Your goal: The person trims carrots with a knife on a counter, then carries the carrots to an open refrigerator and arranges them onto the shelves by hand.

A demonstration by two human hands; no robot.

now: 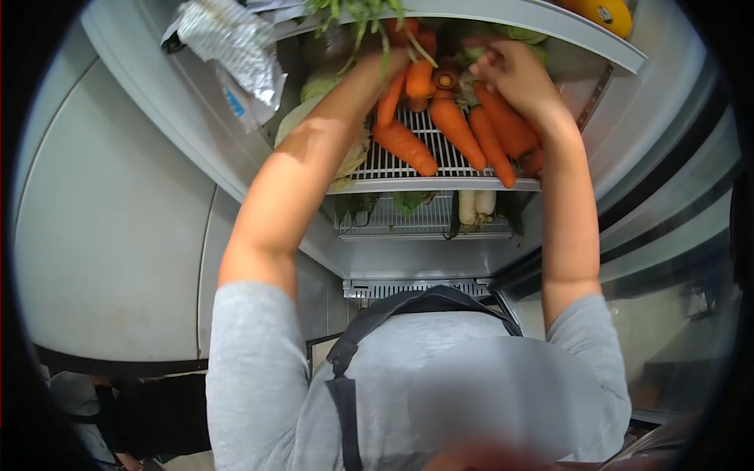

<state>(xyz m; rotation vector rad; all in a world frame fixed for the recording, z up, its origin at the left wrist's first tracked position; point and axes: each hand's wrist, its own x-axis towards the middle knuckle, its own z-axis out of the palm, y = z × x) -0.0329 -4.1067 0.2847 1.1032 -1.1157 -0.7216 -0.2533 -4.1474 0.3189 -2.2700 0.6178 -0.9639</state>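
Observation:
Several orange carrots point(457, 133) lie on a white wire rack point(377, 163) inside a fridge, some hanging over its front edge. My left hand point(393, 61) reaches in at the back of the pile, beside upright carrots point(419, 78). Green stalks point(365, 20) hang in front of it and hide its fingers. Over the right side of the pile is my right hand point(514, 74). Its fingers are loosely bent and slightly blurred, with thumb and fingertips apart and nothing visible between them. Thick carrots point(506, 122) lie just below that hand.
Pale cabbage point(292, 119) sits left of the carrots. White radishes point(475, 206) and green leaves point(408, 202) rest on the lower rack. Above, a shelf edge point(542, 17) crosses over my hands, with a foil-like packet point(228, 43) at its left. A glass door point(667, 235) stands at right.

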